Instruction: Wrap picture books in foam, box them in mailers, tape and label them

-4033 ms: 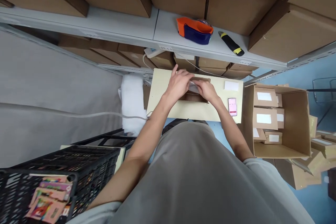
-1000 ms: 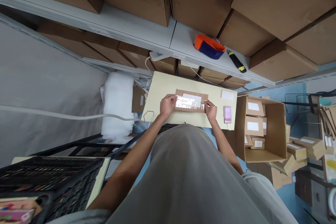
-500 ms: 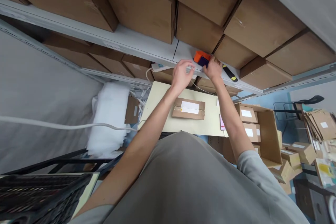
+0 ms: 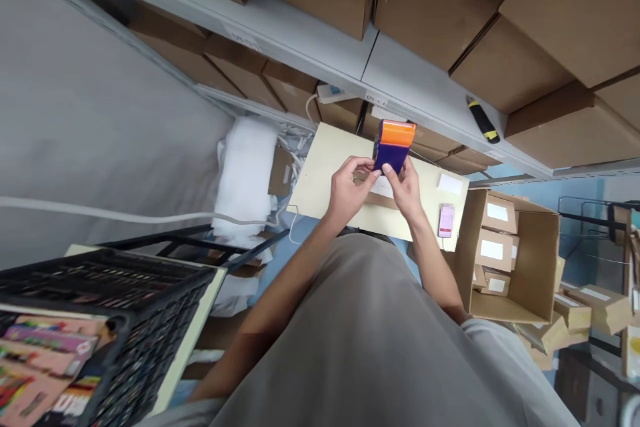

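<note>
Both hands hold an orange and dark-purple boxy item (image 4: pixel 393 155) above the table, its orange end pointing away from me. It could be a small handheld device, but its exact kind is not clear. My left hand (image 4: pixel 350 188) is closed on its lower left corner, thumb at the near edge. On the lower right side, my right hand (image 4: pixel 407 192) grips it with the thumb in front and fingers behind. Below them, a small taped cardboard box (image 4: pixel 381 199) with a white label lies on the pale yellow table (image 4: pixel 320 167), partly hidden by my hands.
A phone (image 4: pixel 446 220) and a white label (image 4: pixel 450 183) lie on the table's right. Beyond stands an open carton (image 4: pixel 537 260) of small labelled boxes. A shelf (image 4: pixel 415 73) holds large cartons and a black-yellow utility knife (image 4: pixel 483 120). A black crate (image 4: pixel 150 340) is at lower left.
My right hand has brought the orange and purple item from the shelf down over the table. My left hand, previously free near the shelf, has come to it and taken hold too.
</note>
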A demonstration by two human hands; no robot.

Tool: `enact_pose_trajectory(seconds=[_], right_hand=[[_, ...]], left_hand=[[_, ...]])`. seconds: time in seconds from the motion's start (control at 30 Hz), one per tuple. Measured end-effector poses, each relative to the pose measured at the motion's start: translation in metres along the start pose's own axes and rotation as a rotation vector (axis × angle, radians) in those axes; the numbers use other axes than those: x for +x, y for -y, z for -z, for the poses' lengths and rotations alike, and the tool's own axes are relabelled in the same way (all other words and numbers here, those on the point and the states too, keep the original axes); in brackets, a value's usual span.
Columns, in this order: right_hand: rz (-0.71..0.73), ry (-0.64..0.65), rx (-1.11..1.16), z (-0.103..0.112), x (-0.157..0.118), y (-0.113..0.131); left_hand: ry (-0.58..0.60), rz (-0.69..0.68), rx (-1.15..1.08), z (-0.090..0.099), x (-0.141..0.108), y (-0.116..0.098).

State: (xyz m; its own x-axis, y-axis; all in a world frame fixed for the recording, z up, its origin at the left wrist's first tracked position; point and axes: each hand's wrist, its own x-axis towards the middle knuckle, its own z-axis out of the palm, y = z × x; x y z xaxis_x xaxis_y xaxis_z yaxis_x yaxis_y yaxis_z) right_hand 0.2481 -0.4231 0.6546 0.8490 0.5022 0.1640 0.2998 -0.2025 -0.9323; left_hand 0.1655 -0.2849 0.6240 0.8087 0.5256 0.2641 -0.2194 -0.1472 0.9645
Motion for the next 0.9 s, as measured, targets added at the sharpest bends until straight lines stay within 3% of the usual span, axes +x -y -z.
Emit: enact_pose_trajectory(seconds=[0.13,0.33,0.6,0.73,0.9], right_hand=[[-0.078,-0.009,0.078,-0.015,-0.024,-0.012],[-0.095,0.023,0.078,-0.006,-0.04,-0.021],[-0.039,0.157,-0.222,0.037,-0.06,-0.024],[0.061,0.212,-0.38,0.059,-0.063,-0.027],[0.22,0.229,-0.495,0.079,-0.062,-0.031]], left_hand=[[0.014,0.042,0.051,0.005,-0.021,0.003],[0.163,-0.01,0.174,0.013,-0.028,-0.001],[0.12,-0.18,0.255,0.031,-0.006,-0.056],[0.226,-0.267,0.376,0.035,0.007,-0.08],[0.367,-0.298,0.379,0.035,0.01,-0.091]])
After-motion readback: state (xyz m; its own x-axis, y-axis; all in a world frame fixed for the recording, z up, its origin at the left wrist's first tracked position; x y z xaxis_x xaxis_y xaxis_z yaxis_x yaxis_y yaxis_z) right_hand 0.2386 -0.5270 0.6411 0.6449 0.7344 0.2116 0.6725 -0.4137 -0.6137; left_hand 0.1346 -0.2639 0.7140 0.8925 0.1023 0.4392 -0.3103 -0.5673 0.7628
